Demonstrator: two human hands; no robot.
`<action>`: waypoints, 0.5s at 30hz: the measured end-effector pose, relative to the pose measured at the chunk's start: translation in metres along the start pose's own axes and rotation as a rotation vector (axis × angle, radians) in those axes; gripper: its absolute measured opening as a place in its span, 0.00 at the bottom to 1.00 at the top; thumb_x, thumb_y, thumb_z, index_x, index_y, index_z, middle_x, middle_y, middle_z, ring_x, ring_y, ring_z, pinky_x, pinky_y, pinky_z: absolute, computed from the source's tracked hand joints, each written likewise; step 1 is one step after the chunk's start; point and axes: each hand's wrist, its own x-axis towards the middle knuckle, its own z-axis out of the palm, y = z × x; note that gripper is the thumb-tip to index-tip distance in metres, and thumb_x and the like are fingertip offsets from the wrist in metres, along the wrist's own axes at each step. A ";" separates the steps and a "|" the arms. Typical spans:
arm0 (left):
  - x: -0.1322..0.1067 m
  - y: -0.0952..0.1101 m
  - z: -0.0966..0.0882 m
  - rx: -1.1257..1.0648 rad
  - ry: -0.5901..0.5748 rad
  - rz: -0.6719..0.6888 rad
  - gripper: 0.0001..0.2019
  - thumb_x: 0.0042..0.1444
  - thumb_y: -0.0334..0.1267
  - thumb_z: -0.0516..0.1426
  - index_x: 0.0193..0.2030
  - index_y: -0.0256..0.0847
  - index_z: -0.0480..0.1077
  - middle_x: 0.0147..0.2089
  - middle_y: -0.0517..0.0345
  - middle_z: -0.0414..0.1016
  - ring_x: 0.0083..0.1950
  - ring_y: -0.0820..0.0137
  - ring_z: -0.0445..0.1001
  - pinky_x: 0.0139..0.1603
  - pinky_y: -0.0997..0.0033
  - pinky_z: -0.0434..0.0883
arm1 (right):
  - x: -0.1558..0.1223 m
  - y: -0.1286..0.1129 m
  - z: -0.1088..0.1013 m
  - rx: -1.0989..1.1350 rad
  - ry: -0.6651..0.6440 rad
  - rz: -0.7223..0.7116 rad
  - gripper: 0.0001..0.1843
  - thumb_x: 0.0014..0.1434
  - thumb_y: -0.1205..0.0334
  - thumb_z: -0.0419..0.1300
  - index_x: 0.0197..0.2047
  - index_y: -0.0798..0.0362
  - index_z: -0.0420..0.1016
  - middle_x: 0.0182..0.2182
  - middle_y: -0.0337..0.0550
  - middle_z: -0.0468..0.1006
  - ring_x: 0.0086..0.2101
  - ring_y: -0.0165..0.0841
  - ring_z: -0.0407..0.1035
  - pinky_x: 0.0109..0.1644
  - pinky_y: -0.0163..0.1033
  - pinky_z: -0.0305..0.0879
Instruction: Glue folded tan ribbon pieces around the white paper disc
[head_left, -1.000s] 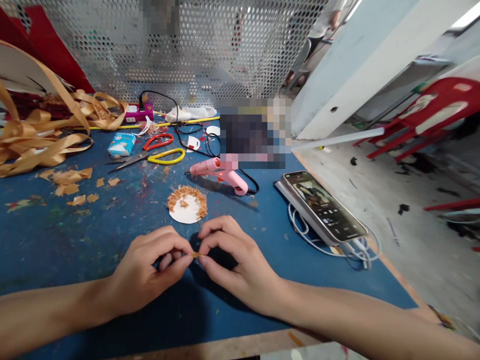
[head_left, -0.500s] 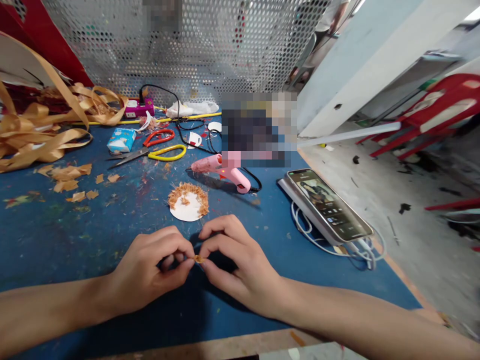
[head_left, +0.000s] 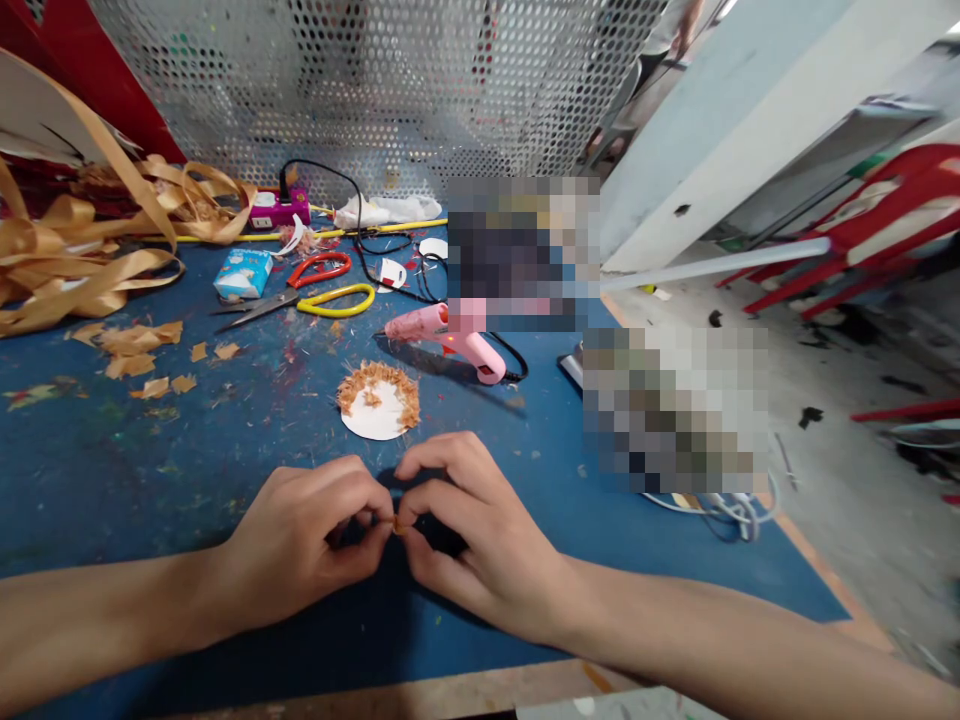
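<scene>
Near the table's front edge, my left hand [head_left: 319, 525] and my right hand [head_left: 480, 540] meet fingertip to fingertip. Between them they pinch a small piece of tan ribbon [head_left: 398, 524], mostly covered by the fingers. Just beyond lies a white paper disc [head_left: 386, 415], with crinkled tan ribbon bits glued along its upper rim and one tuft at the centre. Behind the disc a pink hot glue gun [head_left: 450, 338] rests on its side, nozzle to the left. Cut ribbon squares [head_left: 142, 350] are scattered on the left.
Scissors [head_left: 322, 285] with red and yellow handles lie beside a small blue packet [head_left: 244, 274]. Loops of tan ribbon [head_left: 67, 270] fill the far left. A purple power adapter [head_left: 279, 208] and cords sit at the back, before a perforated metal panel [head_left: 375, 90]. White cable [head_left: 739, 515] lies at right.
The ribbon piece, flatter before, is now squeezed smaller and turned more upright between the fingertips. Both hands stay in nearly the same place.
</scene>
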 end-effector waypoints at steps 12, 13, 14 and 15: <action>-0.002 -0.002 0.007 0.214 -0.013 0.093 0.09 0.59 0.30 0.51 0.29 0.41 0.68 0.24 0.66 0.67 0.22 0.76 0.66 0.23 0.76 0.59 | -0.004 0.003 0.005 -0.048 -0.059 -0.001 0.05 0.55 0.72 0.57 0.30 0.52 0.69 0.43 0.46 0.73 0.45 0.38 0.64 0.47 0.45 0.65; -0.002 -0.002 0.008 0.238 -0.015 0.101 0.10 0.59 0.31 0.51 0.28 0.41 0.68 0.24 0.65 0.67 0.22 0.76 0.66 0.23 0.75 0.60 | -0.004 0.003 0.007 -0.056 -0.059 0.002 0.05 0.54 0.72 0.57 0.30 0.52 0.69 0.44 0.46 0.73 0.45 0.38 0.64 0.47 0.45 0.65; -0.002 -0.002 0.008 0.262 -0.015 0.110 0.10 0.59 0.31 0.51 0.28 0.41 0.68 0.23 0.65 0.67 0.22 0.75 0.66 0.23 0.74 0.60 | -0.004 0.003 0.008 -0.062 -0.057 0.006 0.05 0.54 0.72 0.57 0.29 0.52 0.69 0.44 0.46 0.73 0.45 0.38 0.64 0.47 0.46 0.65; -0.002 -0.002 0.009 0.285 -0.013 0.120 0.11 0.59 0.31 0.50 0.27 0.41 0.68 0.23 0.64 0.67 0.22 0.74 0.65 0.23 0.74 0.60 | -0.005 0.003 0.010 -0.070 -0.053 0.013 0.06 0.53 0.72 0.57 0.28 0.52 0.69 0.43 0.45 0.73 0.45 0.38 0.65 0.47 0.46 0.65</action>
